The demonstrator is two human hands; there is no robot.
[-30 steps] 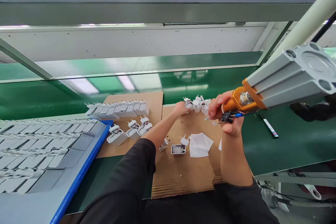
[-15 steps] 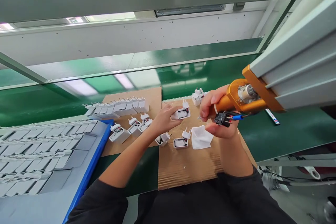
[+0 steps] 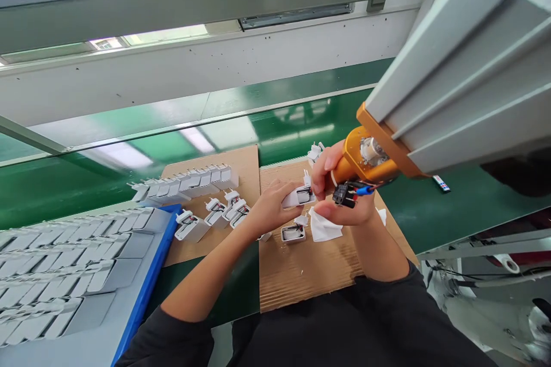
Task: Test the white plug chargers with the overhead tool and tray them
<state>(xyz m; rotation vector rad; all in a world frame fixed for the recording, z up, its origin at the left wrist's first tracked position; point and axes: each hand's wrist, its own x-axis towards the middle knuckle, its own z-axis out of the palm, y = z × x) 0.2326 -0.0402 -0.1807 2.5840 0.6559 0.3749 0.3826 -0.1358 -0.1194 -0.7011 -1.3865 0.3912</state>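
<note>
My left hand [image 3: 272, 206] is closed around an open white charger housing [image 3: 297, 197], whose plug end and dark wires show at its far right side. My right hand [image 3: 344, 198] grips the gold-coloured head of a glue gun [image 3: 359, 155] with a black switch and blue wire connectors. The gun's tip is mostly hidden by my fingers and sits close to the housing. Below my hands another open housing [image 3: 293, 233] with its plug part lies on the cardboard [image 3: 301, 275], beside a folded white cloth [image 3: 325, 226].
Several open housings [image 3: 191, 226] stand to the left, before a row of closed white units [image 3: 189, 183]. A blue-edged tray [image 3: 142, 298] packed with white units fills the lower left. The gun's grey finned body [image 3: 456, 80] takes up the upper right. A small marked strip [image 3: 441, 183] lies on the green bench.
My right hand and the glue gun have moved left, up to the housing in my left hand. The gap between them has closed. The whole view has shifted slightly.
</note>
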